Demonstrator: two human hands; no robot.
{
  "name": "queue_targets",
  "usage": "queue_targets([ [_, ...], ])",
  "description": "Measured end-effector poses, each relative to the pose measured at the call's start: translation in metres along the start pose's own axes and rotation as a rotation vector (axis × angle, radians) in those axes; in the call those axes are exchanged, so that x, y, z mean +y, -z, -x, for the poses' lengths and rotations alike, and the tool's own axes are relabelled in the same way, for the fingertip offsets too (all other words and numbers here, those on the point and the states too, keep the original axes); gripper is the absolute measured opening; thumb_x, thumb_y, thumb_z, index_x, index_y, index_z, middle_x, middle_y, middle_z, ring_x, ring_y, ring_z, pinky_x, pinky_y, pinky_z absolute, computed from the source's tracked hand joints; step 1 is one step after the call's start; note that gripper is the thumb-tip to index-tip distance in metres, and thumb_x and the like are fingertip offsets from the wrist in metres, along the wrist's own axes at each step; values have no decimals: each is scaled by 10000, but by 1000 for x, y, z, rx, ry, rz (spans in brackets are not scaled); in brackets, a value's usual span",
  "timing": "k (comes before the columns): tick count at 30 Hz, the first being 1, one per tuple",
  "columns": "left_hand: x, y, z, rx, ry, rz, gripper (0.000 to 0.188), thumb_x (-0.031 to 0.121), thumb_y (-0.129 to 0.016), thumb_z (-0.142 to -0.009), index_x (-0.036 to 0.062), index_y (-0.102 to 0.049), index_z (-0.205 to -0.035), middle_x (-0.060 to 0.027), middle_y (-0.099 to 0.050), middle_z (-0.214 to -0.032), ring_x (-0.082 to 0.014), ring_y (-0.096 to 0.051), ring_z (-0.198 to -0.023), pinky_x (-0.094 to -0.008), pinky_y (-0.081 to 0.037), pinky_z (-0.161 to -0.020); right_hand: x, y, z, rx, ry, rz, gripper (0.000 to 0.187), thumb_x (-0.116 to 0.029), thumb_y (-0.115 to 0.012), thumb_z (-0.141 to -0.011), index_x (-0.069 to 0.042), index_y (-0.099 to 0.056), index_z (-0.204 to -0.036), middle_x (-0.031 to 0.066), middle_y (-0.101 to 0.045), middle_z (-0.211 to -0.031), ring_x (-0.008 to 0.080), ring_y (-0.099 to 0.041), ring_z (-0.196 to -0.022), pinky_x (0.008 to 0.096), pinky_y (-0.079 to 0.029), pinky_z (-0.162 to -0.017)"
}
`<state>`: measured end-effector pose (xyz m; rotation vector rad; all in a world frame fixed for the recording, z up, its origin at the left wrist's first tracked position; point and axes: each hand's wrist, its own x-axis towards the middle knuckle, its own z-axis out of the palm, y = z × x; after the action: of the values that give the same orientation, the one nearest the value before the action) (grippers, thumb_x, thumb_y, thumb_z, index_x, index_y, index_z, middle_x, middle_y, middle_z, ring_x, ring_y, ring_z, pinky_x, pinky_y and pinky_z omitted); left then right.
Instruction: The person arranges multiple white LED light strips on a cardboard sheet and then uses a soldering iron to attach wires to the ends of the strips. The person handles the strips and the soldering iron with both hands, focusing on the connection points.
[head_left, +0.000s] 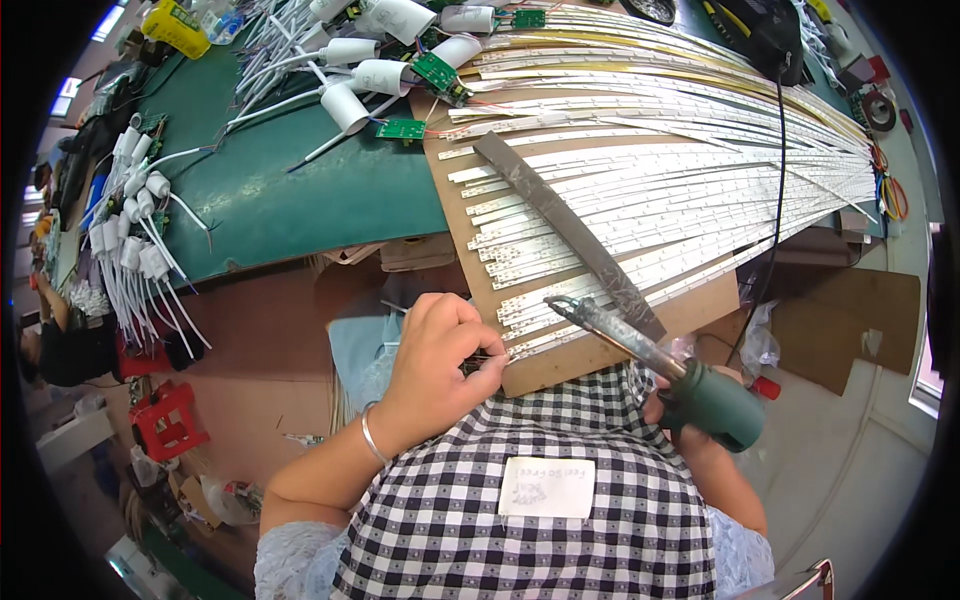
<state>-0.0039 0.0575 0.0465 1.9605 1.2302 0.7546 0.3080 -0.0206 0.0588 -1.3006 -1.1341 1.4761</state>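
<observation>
Many white LED strips lie fanned out side by side on a brown board. My left hand is at the board's near left corner, thumb and forefinger pinched together by the end of the nearest strip. What sits between those fingers is too small and hidden to make out. In my right hand is a soldering iron with a green handle, which covers most of the fingers. Its dark tip points left, above the strips' near ends. A flat dark bar rests slantwise across the strips.
White cylinders with wires and green circuit boards crowd the far side of the green table. More wired white parts hang over its left edge. A black cable crosses the strips at right. A red stool stands lower left.
</observation>
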Motion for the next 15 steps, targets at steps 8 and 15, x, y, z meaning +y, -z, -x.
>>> queue_targets([
  [8,16,6,-10,-25,-7,-227,121,114,-712,-685,138,-601,-729,5,-495,-825,-221,-470,-862,-388,-314,-788,-1,22,11,-267,149,305,340,-183,-706,-816,59,-634,-1045,136,-682,-901,206,-675,-725,304,-549,-682],
  [15,20,6,-13,-33,-33,-299,134,95,-706,-667,146,-588,-708,8,-501,-820,-216,-476,-860,-399,-292,-811,8,-5,14,-31,321,306,269,-223,-705,-827,25,-640,-910,90,-687,-744,178,-675,-650,282,-528,-643],
])
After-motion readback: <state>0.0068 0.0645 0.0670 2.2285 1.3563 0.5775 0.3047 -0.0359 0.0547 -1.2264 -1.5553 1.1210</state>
